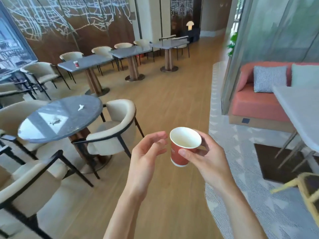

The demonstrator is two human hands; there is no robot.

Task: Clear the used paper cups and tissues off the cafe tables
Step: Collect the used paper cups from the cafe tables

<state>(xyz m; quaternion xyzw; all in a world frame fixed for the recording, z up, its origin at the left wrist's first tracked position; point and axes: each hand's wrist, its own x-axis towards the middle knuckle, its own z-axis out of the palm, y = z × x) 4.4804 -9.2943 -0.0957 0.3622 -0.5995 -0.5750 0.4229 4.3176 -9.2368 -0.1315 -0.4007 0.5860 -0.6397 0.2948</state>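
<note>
While the right hand (205, 152) pinches one empty red paper cup (183, 149) in its grip and the left hand (148, 149) hangs spread beside it, two tissues (80, 107) on the round tabletop (43, 133) and, beyond that tabletop, another cup (76, 64) seem left.

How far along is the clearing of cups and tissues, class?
Done: nothing shows. In hand: the right hand holds one red paper cup; the left hand is free. Left: two tissues on the round table, another cup on the rectangular table.
</note>
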